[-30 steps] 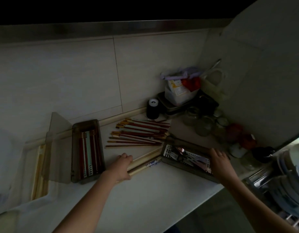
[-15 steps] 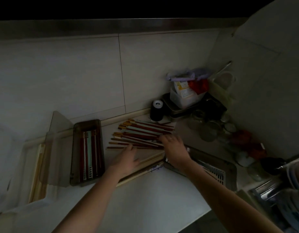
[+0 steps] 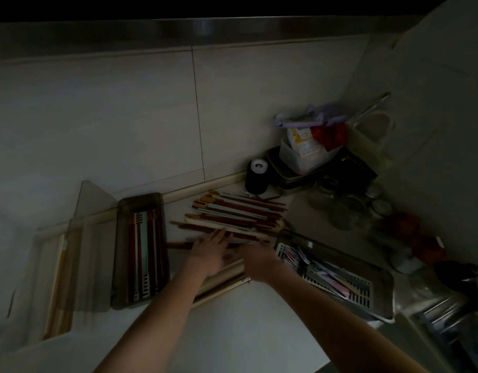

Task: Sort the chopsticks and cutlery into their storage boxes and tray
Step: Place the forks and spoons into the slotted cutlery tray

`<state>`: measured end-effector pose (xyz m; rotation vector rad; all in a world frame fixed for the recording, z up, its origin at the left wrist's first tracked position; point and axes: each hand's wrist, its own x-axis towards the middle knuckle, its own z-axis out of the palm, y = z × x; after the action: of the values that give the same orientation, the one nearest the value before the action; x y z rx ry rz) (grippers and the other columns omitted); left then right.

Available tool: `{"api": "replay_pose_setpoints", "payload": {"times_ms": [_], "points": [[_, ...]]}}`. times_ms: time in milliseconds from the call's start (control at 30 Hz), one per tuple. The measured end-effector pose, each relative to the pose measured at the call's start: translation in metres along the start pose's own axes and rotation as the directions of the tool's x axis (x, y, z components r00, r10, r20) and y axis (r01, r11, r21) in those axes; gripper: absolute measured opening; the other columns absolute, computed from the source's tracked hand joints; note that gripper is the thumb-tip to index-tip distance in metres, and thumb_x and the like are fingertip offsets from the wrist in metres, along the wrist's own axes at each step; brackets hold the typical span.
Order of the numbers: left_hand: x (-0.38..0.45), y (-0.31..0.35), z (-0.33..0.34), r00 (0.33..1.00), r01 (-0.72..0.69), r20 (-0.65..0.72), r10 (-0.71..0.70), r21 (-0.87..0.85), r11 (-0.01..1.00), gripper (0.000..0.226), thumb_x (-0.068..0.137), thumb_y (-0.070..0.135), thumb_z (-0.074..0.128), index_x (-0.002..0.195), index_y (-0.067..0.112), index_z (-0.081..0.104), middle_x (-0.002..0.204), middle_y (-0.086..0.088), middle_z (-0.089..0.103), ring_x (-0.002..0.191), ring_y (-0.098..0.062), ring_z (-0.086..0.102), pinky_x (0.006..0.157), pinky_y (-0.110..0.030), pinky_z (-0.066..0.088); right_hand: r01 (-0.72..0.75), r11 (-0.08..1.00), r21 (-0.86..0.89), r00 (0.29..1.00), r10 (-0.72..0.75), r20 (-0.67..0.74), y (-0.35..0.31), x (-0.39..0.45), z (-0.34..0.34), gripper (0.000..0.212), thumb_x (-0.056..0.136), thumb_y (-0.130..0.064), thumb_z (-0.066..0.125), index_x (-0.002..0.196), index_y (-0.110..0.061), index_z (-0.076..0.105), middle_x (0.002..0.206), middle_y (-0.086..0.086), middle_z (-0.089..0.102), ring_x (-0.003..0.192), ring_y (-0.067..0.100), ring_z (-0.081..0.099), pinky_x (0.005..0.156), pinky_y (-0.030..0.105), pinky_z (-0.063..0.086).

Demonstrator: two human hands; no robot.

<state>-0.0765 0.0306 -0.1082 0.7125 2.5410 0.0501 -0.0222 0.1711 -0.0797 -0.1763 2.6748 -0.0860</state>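
The right hand [image 3: 256,261] has left the tray [image 3: 377,289] and now lies beside the left hand [image 3: 215,250]. At the left, the box [image 3: 139,251] holds chopsticks lying lengthwise, away from the person. The left hand's fingers [image 3: 219,235] lie straight on the loose chopsticks [image 3: 237,214], which run left to right on the table [image 3: 232,332]. Whether the right fingers grasp anything, I cannot tell. The tray with cutlery [image 3: 321,273] lies at right.

Both hands [image 3: 232,258] on loose chopsticks [image 3: 237,214]

Blk cylinder [image 3: 256,176], glass jars [image 3: 348,205] by wall.
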Motion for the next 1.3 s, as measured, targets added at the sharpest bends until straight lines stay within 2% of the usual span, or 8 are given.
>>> {"api": "replay_pose_setpoints", "payload": {"times_ms": [133,267,533,700,800,1000,1167,1300], "points": [[-0.009,0.003,0.002,0.997,-0.019,-0.077,0.019,-0.002,1.0,0.061,0.094,0.046,0.04,0.147,0.023,0.02,0.154,0.001,0.017,0.139,-0.023,0.018,0.113,-0.045,0.02,-0.096,0.988,0.124,0.99,0.107,-0.09,0.01,0.008,-0.009,0.061,0.094,-0.008,0.038,0.15,-0.01,0.012,0.155,0.012,0.019,0.141,0.028,0.023,0.116,0.04,0.02],[-0.018,0.005,0.006,0.995,-0.022,-0.096,0.016,-0.059,0.998,0.06,0.093,0.047,0.042,0.145,0.023,0.025,0.151,0.001,0.024,0.137,-0.022,0.023,0.111,-0.043,0.022,-0.141,0.989,-0.051,0.99,0.142,0.026,0.009,0.016,0.001,0.073,0.094,-0.016,0.041,0.15,-0.008,-0.005,0.159,0.01,-0.003,0.146,0.026,0.001,0.119,0.045,0.01],[-0.017,0.003,0.002,0.963,-0.054,-0.268,0.025,-0.101,0.993,0.062,0.094,0.028,0.047,0.147,0.019,0.017,0.156,0.001,0.014,0.142,-0.02,0.014,0.115,-0.037,0.016,-0.121,0.993,-0.013,0.992,0.12,-0.027,0.001,0.014,0.004,0.058,0.09,-0.011,0.043,0.146,-0.013,0.025,0.151,0.014,0.026,0.139,0.032,0.026,0.113,0.051,0.022],[-0.007,0.008,0.002,0.996,-0.036,-0.084,0.038,0.017,0.999,0.066,0.096,0.039,0.042,0.149,0.019,0.009,0.158,0.0,0.003,0.144,-0.021,0.006,0.116,-0.041,0.009,-0.068,0.99,0.126,0.997,0.071,-0.019,0.015,0.014,-0.004,0.04,0.095,-0.017,0.041,0.135,-0.016,0.046,0.139,0.012,0.043,0.127,0.03,0.042,0.107,0.044,0.036],[-0.006,0.011,0.002,0.996,-0.003,-0.088,0.001,-0.021,1.0,0.069,0.094,0.044,0.043,0.149,0.019,0.011,0.155,-0.001,0.013,0.14,-0.024,0.016,0.113,-0.042,0.016,-0.161,0.98,0.117,0.983,0.17,-0.072,0.021,0.015,-0.014,0.039,0.093,-0.018,0.046,0.131,-0.013,0.046,0.133,0.011,0.048,0.122,0.03,0.047,0.102,0.041,0.042],[0.0,0.01,-0.004,0.995,0.014,-0.093,-0.02,-0.066,0.998,0.077,0.09,0.051,0.046,0.148,0.014,0.012,0.152,-0.003,0.019,0.138,-0.024,0.02,0.111,-0.043,0.022,-0.322,0.919,-0.228,0.947,0.312,-0.081,0.035,0.021,-0.02,0.022,0.095,-0.017,0.045,0.113,-0.014,0.057,0.117,0.005,0.06,0.112,0.021,0.053,0.098,0.029,0.037],[0.005,0.014,-0.007,0.991,0.026,-0.129,-0.04,-0.104,0.994,0.074,0.088,0.05,0.05,0.144,0.012,0.023,0.148,-0.007,0.025,0.136,-0.026,0.023,0.11,-0.043,0.025,-0.382,0.899,-0.214,0.924,0.374,-0.077,0.04,0.032,-0.018,0.027,0.093,-0.022,0.048,0.12,-0.015,0.049,0.115,0.003,0.062,0.113,0.021,0.054,0.104,0.033,0.032],[0.004,0.009,-0.005,0.995,0.008,-0.099,-0.019,-0.107,0.994,0.083,0.087,0.054,0.049,0.148,0.012,0.012,0.156,-0.003,0.012,0.142,-0.023,0.014,0.115,-0.047,0.015,-0.37,0.919,-0.136,0.929,0.364,-0.067,0.044,0.038,-0.017,0.039,0.095,-0.02,0.046,0.132,-0.011,0.039,0.13,0.008,0.054,0.122,0.024,0.049,0.106,0.035,0.034]]}}
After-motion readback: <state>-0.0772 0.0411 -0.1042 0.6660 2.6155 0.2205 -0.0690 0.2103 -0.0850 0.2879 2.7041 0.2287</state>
